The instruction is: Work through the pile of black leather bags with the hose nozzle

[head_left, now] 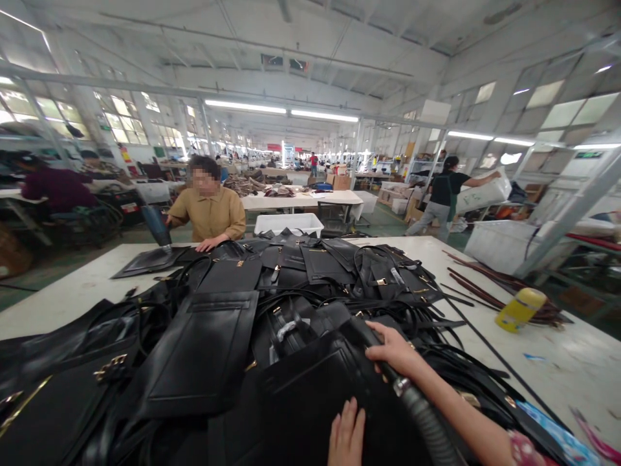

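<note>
My right hand (391, 349) is closed round a black nozzle (358, 333) fitted to a grey ribbed hose (427, 414) with a metal clamp. The nozzle's front end rests at or just over a black leather bag (310, 382) lying in front of me; contact is hard to make out. Flat on the near part of that bag lies my left hand (347, 430), fingers stretched out, holding nothing. Many more black bags surround both hands, one (204, 353) just to the left, with straps and gold-coloured buckles (112, 367).
Across the white table (490, 353), a co-worker (213, 207) holds a blower-like tool (156, 226) over a black piece. At right are a yellow bottle (520, 310), brown straps (478, 291) and scissors (594, 440). A white bin (288, 224) stands beyond. Another person (446, 194) carries a white sack.
</note>
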`<state>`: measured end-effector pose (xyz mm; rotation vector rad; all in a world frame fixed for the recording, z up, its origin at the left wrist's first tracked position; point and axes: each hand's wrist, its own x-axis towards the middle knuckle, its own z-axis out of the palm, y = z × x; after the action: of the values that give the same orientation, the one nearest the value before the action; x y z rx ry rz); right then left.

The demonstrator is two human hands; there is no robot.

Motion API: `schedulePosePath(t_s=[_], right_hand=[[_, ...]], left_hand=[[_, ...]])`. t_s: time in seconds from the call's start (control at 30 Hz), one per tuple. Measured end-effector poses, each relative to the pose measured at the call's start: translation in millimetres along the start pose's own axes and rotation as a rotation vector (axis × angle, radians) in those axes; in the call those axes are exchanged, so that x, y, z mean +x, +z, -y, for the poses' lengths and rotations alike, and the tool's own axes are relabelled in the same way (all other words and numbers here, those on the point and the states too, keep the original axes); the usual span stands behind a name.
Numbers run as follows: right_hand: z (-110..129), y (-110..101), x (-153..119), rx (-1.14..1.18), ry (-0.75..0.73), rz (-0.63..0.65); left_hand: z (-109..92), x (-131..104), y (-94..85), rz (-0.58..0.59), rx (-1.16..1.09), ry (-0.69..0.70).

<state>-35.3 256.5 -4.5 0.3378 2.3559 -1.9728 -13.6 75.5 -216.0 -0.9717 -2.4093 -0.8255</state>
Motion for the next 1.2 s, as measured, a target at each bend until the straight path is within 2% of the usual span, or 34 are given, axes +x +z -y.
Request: schedulePosePath(t_s=[0.1,0.17,0.23,0.33,0.43,0.53,0.63,0.9,1.0,1.13,1.2], right_hand=[[0,-3,11,0.036,-0.052,-0.114],[4,-5,6,0.077,-0.076,-0.134],[8,-8,-7,0.118,-0.085,-0.119],[12,-11,-33,0.162,-0.085,-0.097],[12,-17,-55,0.184,-0.063,-0.082],[6,-22,-68,0.188,-0.028,-0.048],[-1,-23,-68,0.192,-0.02,-0.016],[-2,-8,-33,0.215,-0.066,0.048],[-3,-8,-39,0.23,-0.079,0.068],[-13,-1,-55,0.217,-0.054,0.165],[-17,7,-55,0.195,-0.052,0.143]], left_hand=[[0,37,-37.9,0.138,-0.128,-0.011],[-2,80,-66.8,0.16,-0.143,-0.108],[-3,128,-88.0,0.181,-0.125,-0.231],[-1,187,-96.5,0.253,-0.121,-0.295],[7,215,-86.9,0.288,-0.153,-0.298],[18,219,-78.7,0.325,-0.242,-0.312],[23,215,-76.3,0.343,-0.362,-0.334],[29,213,-73.9,0.434,-0.669,-0.482],[32,212,-75.6,0.474,-0.762,-0.548],[33,208,-73.5,0.511,-0.862,-0.62],[30,207,-71.6,0.511,-0.897,-0.647]])
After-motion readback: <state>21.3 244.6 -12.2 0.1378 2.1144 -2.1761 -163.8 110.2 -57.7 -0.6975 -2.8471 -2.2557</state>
